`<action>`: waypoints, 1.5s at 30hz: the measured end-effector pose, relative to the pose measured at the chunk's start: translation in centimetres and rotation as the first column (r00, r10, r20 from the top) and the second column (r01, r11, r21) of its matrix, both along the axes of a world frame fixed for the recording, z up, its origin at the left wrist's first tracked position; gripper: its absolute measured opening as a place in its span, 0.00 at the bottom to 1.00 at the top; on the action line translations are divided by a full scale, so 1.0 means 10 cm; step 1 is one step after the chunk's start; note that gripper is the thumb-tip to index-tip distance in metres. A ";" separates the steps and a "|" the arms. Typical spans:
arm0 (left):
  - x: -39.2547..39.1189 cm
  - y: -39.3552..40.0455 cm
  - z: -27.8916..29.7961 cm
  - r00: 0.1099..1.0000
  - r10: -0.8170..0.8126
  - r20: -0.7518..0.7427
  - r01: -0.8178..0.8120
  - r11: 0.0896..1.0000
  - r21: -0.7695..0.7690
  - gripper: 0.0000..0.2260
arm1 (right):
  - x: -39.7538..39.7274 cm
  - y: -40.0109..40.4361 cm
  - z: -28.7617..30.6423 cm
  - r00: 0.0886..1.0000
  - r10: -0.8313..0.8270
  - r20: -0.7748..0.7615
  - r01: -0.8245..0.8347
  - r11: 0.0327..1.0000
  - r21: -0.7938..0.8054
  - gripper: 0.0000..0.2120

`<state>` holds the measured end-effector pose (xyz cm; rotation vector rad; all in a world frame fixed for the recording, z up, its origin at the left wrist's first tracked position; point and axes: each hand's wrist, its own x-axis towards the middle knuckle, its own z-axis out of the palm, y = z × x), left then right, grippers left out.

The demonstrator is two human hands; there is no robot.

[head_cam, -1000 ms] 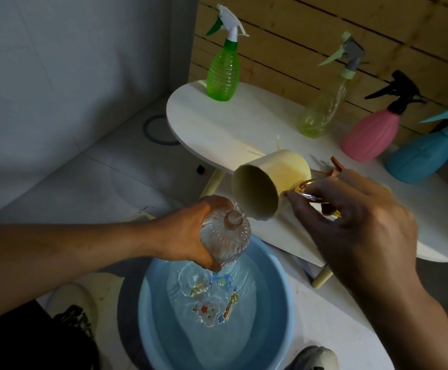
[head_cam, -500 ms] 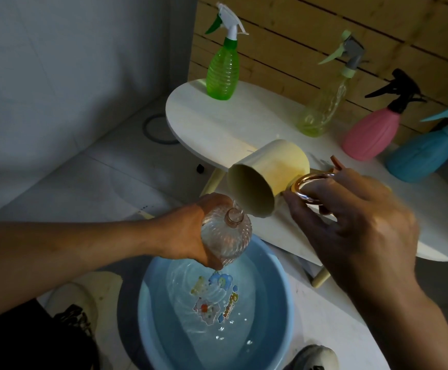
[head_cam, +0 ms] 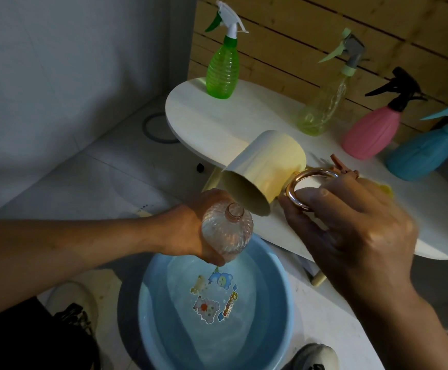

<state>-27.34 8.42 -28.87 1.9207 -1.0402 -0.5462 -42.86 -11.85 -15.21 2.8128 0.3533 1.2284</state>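
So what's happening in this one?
The left hand grips an uncapped clear bottle over a blue basin of water. The right hand holds a yellow cup by its ring handle, tipped with its rim just above the bottle's neck, apparently pouring into it. Four spray bottles stand on the white table.

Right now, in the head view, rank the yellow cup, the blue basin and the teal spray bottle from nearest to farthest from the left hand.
1. yellow cup, tilted just right of the left hand.
2. blue basin, on the floor directly below.
3. teal spray bottle, at the far right end of the table.
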 end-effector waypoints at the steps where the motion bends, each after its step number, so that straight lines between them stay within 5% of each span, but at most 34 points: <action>1: 0.00 0.00 0.02 1.000 -0.002 0.004 0.002 1.000 -0.019 0.45 | 0.00 0.00 -0.01 1.000 0.006 0.004 -0.006 1.000 -0.007 0.11; 5: -0.01 -0.01 0.05 1.000 0.013 0.011 -0.013 0.999 -0.038 0.44 | 0.00 -0.01 -0.04 0.999 0.031 -0.014 -0.030 0.999 0.036 0.10; 8: 0.00 0.01 0.06 1.000 0.020 -0.020 -0.020 1.000 -0.011 0.47 | 0.03 -0.04 -0.09 0.993 0.015 -0.119 0.017 0.965 0.261 0.10; 12: 0.00 0.09 0.01 0.998 0.037 -0.053 -0.037 0.999 0.006 0.46 | 0.08 -0.06 -0.12 0.920 -0.110 -0.377 0.286 0.846 0.450 0.15; 17: -0.03 0.21 -0.08 0.998 0.042 -0.043 -0.040 0.999 0.036 0.46 | 0.15 -0.13 -0.27 0.776 -0.109 -0.621 0.501 0.704 0.503 0.16; 23: -0.13 0.36 -0.24 0.996 0.051 -0.077 -0.046 0.997 0.066 0.48 | 0.25 -0.38 -0.82 0.466 -0.138 -0.874 0.682 0.685 0.256 0.18; 28: -0.17 0.37 -0.25 0.996 0.065 -0.061 -0.059 0.993 0.099 0.47 | 0.24 -0.39 -1.60 0.205 -0.004 -0.979 0.662 0.737 0.136 0.16; 33: -0.15 0.32 -0.23 0.993 0.115 -0.035 -0.113 0.991 0.065 0.46 | 0.03 -0.29 -2.30 0.186 -0.170 -0.968 0.468 0.881 -0.065 0.14; 45: -0.10 0.32 -0.29 0.988 0.154 -0.007 -0.152 0.983 0.100 0.47 | -0.06 -0.38 -2.92 0.092 -0.248 -0.964 0.327 0.922 -0.206 0.14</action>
